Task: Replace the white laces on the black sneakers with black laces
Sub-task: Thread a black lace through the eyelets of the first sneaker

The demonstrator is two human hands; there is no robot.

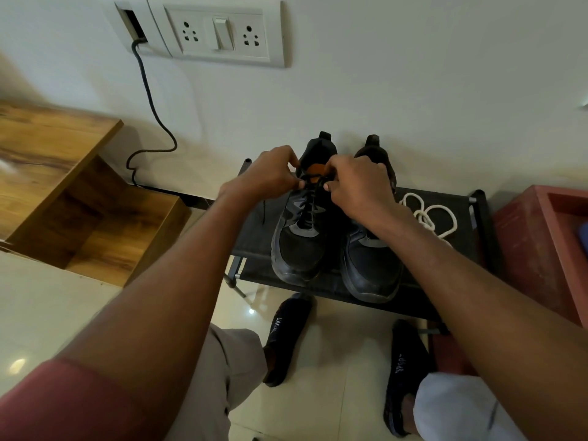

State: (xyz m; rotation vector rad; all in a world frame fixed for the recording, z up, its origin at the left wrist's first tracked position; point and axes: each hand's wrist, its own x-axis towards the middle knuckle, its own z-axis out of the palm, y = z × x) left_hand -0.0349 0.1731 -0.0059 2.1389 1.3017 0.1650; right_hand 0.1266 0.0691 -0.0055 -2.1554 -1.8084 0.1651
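Two black sneakers stand side by side on a low black rack (451,202), toes toward me. The left sneaker (299,243) has a black lace (310,198) threaded up its front. My left hand (270,175) and my right hand (359,186) meet over its top eyelets, each pinching a part of the black lace near the orange tongue. One lace end hangs down the shoe's left side. My right forearm covers the lacing of the right sneaker (372,265). A white lace (429,218) lies in a loose heap on the rack, right of the shoes.
A wooden shelf unit (79,198) stands to the left, a red box (547,243) to the right. A black cable (149,100) runs down the wall from a socket panel (219,33). My feet in black socks (286,338) rest on the tiled floor below the rack.
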